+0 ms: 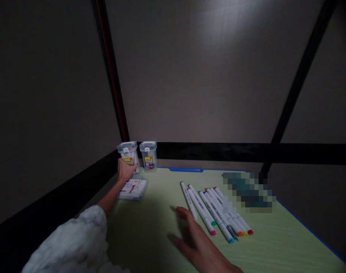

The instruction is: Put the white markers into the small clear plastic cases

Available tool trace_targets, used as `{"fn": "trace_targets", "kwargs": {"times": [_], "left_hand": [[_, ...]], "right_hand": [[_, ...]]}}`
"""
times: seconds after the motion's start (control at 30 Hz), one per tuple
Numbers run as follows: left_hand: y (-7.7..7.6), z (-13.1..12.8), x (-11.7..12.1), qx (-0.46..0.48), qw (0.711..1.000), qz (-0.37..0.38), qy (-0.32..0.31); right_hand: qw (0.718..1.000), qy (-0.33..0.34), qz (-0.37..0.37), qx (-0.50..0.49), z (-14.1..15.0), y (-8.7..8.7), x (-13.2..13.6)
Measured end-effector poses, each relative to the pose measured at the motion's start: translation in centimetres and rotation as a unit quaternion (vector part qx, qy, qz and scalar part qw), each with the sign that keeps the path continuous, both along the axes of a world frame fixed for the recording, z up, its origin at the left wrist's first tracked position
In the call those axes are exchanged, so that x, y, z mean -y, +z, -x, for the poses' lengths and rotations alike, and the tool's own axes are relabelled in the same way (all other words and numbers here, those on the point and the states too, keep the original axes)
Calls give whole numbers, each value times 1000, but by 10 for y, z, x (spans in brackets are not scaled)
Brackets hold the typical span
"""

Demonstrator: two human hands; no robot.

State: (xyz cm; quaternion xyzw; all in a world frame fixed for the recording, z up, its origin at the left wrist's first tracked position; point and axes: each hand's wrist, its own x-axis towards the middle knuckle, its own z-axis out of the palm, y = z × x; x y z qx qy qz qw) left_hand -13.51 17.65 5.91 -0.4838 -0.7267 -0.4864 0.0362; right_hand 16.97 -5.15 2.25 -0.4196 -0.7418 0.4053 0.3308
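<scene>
At the far left of the table, my left hand (126, 170) is wrapped round the lower part of a clear lidded marker box (128, 148) with white pens inside and a yellow label. A second clear marker box (149, 151) stands upright just right of it. In front of the held box lies a flat pack of white markers (133, 189), partly behind my left wrist. My right hand (194, 240) hovers low over the table with fingers apart and nothing in them. Beside its fingertips lie several loose white markers (215, 214) with coloured ends.
A blurred-out dark teal flat object (248, 189) lies at the table's right. The pale green table (161, 212) has blue edging, with a blue strip (186, 170) at its far edge. Grey wall panels (207, 83) rise close behind and at the left.
</scene>
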Motion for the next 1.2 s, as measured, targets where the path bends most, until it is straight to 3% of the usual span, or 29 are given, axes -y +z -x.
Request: {"fn": "trace_targets", "kwargs": {"times": [0.2,0.53,1.2], "left_hand": [[-5,-1,-7,3,1000,19,-3],[-5,-3,-12,6,999,29,-18],[4,-9,-19,21,998,60,-12]], "right_hand": [[1000,3,-11,-21,-2,2,-1],[999,-3,-13,-33,0,-15,-3],[1000,13,-11,9,-2,-3,-1]]}}
